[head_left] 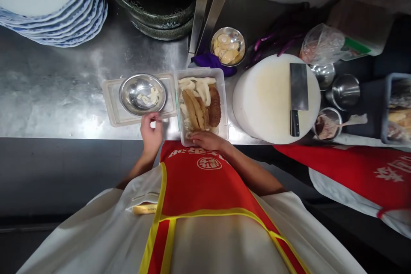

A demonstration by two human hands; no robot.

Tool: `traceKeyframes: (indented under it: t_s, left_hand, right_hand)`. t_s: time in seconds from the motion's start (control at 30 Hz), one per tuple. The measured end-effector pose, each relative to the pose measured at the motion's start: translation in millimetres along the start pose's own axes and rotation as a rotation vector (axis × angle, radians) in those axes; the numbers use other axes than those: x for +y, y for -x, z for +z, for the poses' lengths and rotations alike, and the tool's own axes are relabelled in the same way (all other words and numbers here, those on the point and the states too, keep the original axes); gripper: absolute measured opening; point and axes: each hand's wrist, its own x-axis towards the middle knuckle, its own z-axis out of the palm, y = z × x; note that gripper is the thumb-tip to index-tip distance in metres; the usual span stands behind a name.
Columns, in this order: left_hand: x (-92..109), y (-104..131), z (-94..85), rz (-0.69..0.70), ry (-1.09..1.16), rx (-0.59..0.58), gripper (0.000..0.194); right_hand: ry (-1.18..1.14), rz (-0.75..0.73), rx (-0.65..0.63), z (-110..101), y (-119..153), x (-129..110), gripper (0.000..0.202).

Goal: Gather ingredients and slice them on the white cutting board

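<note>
My left hand (152,132) is just off the near rim of a steel bowl (126,102), its thumb and fingers curled together in a pinch; what they hold, if anything, is too small to make out. Small pale slices (154,96) lie inside that bowl, which rests on a clear plastic lid (112,113). At the near side of a clear plastic food box (224,126), my right hand (207,140) reaches in with bent fingers, their tips hidden against the contents. White strips (203,87), long tan pieces (193,111) and a ridged brown piece (214,109) fill the box.
A cleaver (299,90) lies on a round white chopping board (260,102) to the right. Behind the box stands a bowl of pale slices (228,47). Stacked plates (93,21) and dark bowls (163,32) occupy the back left. Another person's red apron (359,167) shows at right.
</note>
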Motion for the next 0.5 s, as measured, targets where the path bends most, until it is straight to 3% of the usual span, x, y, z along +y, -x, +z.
traceKeyframes:
  t_s: [0.13, 0.27, 0.37, 0.5]
  left_hand:
    - [35.2, -10.5, 8.5, 0.346, -0.087, -0.472, 0.022]
    - [51.8, -28.3, 27.8, 0.521, -0.237, -0.759, 0.029]
    - [48.4, -38.3, 44.4, 0.591, -0.320, -0.825, 0.033]
    - [29.8, -41.2, 61.1, 0.557, -0.312, -0.752, 0.033]
  right_hand:
    - [0.094, 0.201, 0.011, 5.0, -8.0, 1.6, 0.030]
    - [0.100, 0.231, 0.048, 14.4, -18.4, 0.5, 0.024]
    - [0.101, 0.209, 0.078, 18.7, -23.8, 0.8, 0.028]
    - [0.078, 0.106, 0.093, 19.7, -34.8, 5.0, 0.027]
